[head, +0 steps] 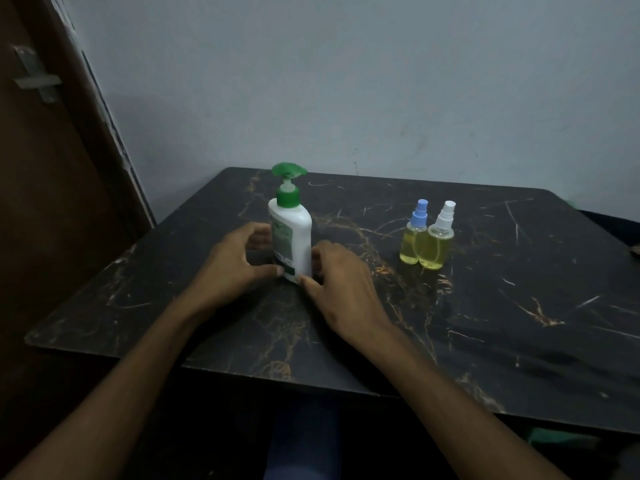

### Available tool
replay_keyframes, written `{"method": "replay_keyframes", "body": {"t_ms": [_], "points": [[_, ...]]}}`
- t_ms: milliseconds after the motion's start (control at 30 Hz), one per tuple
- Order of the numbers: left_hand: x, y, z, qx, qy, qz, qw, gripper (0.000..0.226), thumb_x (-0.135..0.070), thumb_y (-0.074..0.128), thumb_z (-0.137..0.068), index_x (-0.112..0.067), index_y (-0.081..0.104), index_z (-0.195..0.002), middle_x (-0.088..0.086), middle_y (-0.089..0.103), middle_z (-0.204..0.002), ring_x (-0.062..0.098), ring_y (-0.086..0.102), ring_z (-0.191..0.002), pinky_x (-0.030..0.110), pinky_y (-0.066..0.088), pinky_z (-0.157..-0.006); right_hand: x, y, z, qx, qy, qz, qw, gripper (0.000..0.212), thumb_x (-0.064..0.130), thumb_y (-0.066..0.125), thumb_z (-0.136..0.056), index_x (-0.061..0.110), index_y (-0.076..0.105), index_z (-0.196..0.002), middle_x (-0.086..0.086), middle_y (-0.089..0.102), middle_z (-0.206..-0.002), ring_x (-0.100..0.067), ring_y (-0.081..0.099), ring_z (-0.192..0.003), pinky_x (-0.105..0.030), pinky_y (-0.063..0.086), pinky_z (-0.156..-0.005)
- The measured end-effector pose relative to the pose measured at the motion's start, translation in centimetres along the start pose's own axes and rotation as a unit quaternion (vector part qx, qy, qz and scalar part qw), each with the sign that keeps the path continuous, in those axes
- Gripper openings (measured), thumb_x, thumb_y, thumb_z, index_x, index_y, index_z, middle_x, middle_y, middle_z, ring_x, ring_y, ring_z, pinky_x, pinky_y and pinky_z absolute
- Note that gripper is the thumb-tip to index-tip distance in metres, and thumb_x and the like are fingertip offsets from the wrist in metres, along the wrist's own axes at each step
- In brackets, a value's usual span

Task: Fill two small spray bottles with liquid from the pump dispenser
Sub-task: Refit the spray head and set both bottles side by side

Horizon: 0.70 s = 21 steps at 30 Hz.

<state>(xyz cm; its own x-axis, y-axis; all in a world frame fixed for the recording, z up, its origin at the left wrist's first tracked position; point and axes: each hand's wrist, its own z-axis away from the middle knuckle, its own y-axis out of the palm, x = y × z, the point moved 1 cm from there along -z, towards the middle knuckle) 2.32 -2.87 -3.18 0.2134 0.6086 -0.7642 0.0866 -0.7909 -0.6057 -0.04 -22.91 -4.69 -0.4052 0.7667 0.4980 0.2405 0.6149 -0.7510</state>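
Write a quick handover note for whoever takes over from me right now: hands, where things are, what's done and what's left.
Left hand: fingers curled round the lower left side of the pump dispenser.
Right hand: fingers and thumb against its lower right side.
The dispenser stands upright on the dark marble table, pump head up.
Blue-capped spray bottle and white-capped spray bottle stand upright to the right, side by side, caps on, both showing yellow liquid nearly up to the neck.
Done: both bottles look filled and capped.
Left: probably only letting go of the dispenser; check fill levels.

White pump dispenser (292,237) with green top; yellow-filled spray bottles (426,242), blue and white caps; black gold-veined table (485,323).
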Motion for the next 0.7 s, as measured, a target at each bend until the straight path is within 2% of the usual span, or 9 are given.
{"method": "replay_keyframes", "body": {"t_ms": [133, 300, 433, 567, 700], "points": [[0.1, 0.4, -0.2, 0.017, 0.000, 0.022, 1.000, 0.063, -0.016, 0.092, -0.078, -0.032, 0.063, -0.132, -0.012, 0.073, -0.129, 0.006, 0.069, -0.120, 0.043, 0.056, -0.108, -0.7, -0.3, -0.3, -0.004, 0.009, 0.004, 1.000, 0.018, 0.029, 0.073, -0.095, 0.019, 0.061, -0.104, 0.002, 0.065, -0.101, -0.016, 0.060, -0.092, -0.034, 0.051, -0.081], [-0.2, 0.9, -0.6, 0.034, 0.022, 0.009, 0.999, 0.067, -0.022, 0.092, -0.078, -0.036, 0.063, -0.137, -0.015, 0.073, -0.131, 0.003, 0.069, -0.120, 0.043, 0.056, -0.108, -1.7, -1.0, -0.7, 0.000, 0.019, 0.008, 1.000, 0.015, 0.024, 0.071, -0.096, 0.019, 0.066, -0.109, 0.001, 0.071, -0.106, -0.016, 0.066, -0.096, -0.038, 0.056, -0.087], [-1.3, 1.9, -1.0, 0.026, 0.034, -0.009, 0.999, 0.062, -0.022, 0.092, -0.079, -0.033, 0.067, -0.134, -0.014, 0.076, -0.124, 0.001, 0.071, -0.113, 0.037, 0.058, -0.104, -2.7, -1.6, -1.0, -0.007, 0.028, 0.015, 0.999, 0.013, 0.025, 0.072, -0.095, 0.020, 0.067, -0.106, 0.003, 0.072, -0.103, -0.015, 0.067, -0.093, -0.040, 0.059, -0.085], [-2.0, 3.0, -2.0, 0.028, 0.032, -0.006, 0.999, 0.061, -0.023, 0.093, -0.077, -0.031, 0.068, -0.131, -0.011, 0.078, -0.121, 0.004, 0.074, -0.110, 0.040, 0.060, -0.101, -3.6, -2.2, -1.3, -0.022, 0.040, 0.025, 0.999, 0.011, 0.026, 0.071, -0.095, 0.019, 0.066, -0.102, 0.001, 0.072, -0.100, -0.018, 0.069, -0.092, -0.042, 0.059, -0.082], [-2.9, 4.3, -3.1, 0.025, 0.049, -0.018, 0.998, 0.059, -0.024, 0.093, -0.076, -0.029, 0.069, -0.130, -0.010, 0.078, -0.121, 0.002, 0.073, -0.108, 0.035, 0.060, -0.100, -4.5, -2.7, -1.7, -0.039, 0.061, 0.042, 0.996, 0.010, 0.025, 0.070, -0.096, 0.016, 0.067, -0.094, -0.003, 0.073, -0.095, -0.023, 0.070, -0.090, -0.044, 0.059, -0.078]]}}
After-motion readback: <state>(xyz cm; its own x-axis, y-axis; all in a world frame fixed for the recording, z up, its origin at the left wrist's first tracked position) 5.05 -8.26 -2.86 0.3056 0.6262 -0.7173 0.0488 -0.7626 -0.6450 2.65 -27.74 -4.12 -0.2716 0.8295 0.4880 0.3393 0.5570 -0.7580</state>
